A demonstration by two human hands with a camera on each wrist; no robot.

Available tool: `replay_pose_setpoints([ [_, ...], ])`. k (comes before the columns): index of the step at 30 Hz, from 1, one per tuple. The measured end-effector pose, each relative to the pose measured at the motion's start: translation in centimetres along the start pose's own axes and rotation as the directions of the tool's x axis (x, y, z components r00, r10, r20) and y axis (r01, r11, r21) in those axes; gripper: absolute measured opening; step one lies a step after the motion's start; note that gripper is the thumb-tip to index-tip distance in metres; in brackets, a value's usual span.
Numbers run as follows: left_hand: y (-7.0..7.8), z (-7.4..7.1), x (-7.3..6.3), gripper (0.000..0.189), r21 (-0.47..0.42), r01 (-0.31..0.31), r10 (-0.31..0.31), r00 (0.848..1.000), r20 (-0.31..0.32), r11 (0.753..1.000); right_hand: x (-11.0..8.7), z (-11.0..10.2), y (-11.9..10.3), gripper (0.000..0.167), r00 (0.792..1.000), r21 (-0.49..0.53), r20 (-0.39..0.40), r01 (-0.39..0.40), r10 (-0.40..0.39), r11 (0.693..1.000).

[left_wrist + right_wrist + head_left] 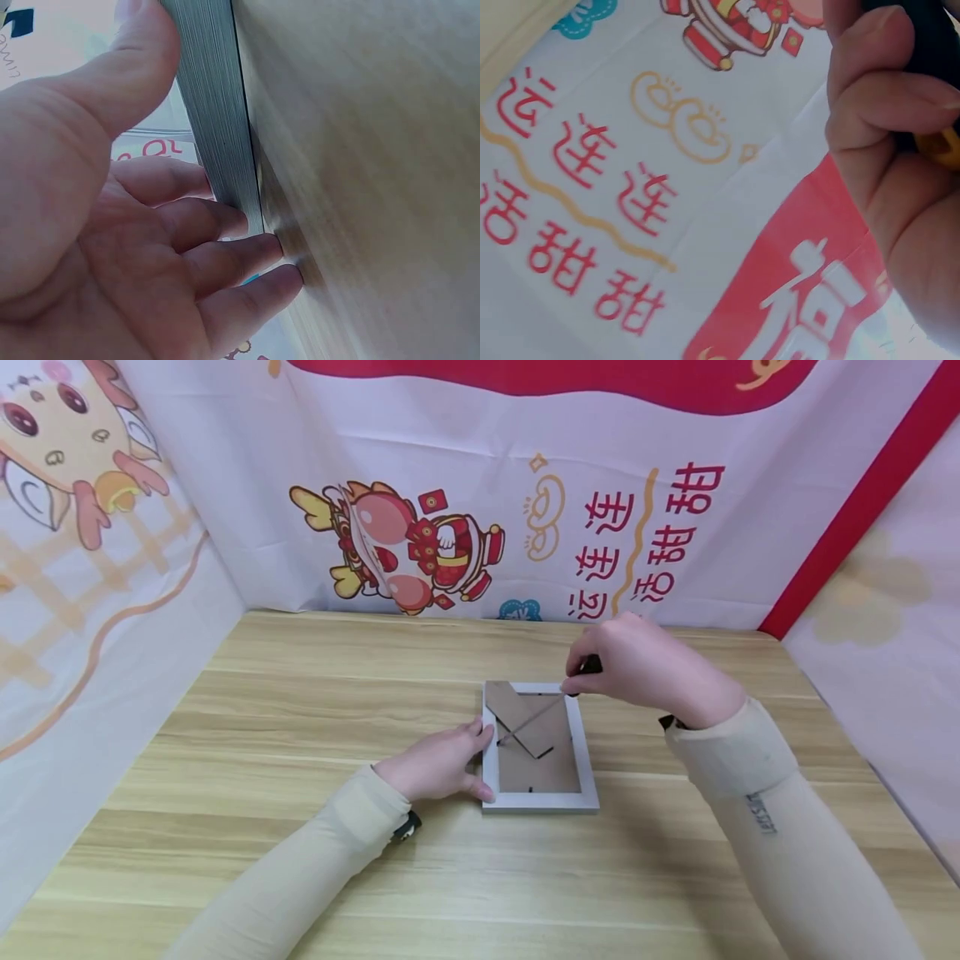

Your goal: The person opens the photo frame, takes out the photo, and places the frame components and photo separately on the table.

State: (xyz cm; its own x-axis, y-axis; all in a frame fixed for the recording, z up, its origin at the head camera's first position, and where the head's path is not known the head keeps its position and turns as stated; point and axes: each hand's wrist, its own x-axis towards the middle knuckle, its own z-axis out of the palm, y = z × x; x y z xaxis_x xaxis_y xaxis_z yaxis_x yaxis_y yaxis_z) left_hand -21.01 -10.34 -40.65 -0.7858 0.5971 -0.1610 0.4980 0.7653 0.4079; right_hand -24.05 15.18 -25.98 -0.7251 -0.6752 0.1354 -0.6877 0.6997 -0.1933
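Note:
A white picture frame (587,768) lies face down on the table, its brown backing board (553,777) showing. Small dark tabs sit along the board's edges, and a brown stand leg (500,693) slants across its upper left. My left hand (442,762) rests at the frame's left side, thumb near the lower corner; in the left wrist view its loosely extended fingers touch the frame's grey edge (217,97). My right hand (633,664) grips a screwdriver by its dark handle (591,665), partly yellow in the right wrist view. Its thin shaft (536,716) slants down to the frame's left inner edge.
The wood-grain table (300,710) extends around the frame on all sides. A white printed cloth (465,435) with red lettering and cartoon figures hangs behind it, and more cloth hangs at the left and right.

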Motion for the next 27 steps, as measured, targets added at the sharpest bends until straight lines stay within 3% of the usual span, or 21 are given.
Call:
replay_pose_setpoints([
  [5, 0.0, 0.0, 0.0, 0.098, -0.001, -0.005, 0.005, 1.000, -0.004, 1.000, 1.4, -0.9, -1.8, 0.013, 0.994, -0.033, 0.093, -0.059, 0.062, 0.998],
  [14, 0.1, -0.2, -0.1, 0.098, 0.012, 0.007, -0.008, 1.000, 0.006, 1.000, 3.5, -1.8, -4.5, 0.013, 0.976, -0.127, 0.198, -0.067, 0.091, 0.990],
  [27, 0.1, -0.2, 0.0, 0.099, 0.041, 0.013, -0.014, 0.999, 0.033, 0.999, 5.6, -2.3, -7.5, 0.016, 0.958, -0.209, 0.266, -0.054, 0.110, 0.976],
])
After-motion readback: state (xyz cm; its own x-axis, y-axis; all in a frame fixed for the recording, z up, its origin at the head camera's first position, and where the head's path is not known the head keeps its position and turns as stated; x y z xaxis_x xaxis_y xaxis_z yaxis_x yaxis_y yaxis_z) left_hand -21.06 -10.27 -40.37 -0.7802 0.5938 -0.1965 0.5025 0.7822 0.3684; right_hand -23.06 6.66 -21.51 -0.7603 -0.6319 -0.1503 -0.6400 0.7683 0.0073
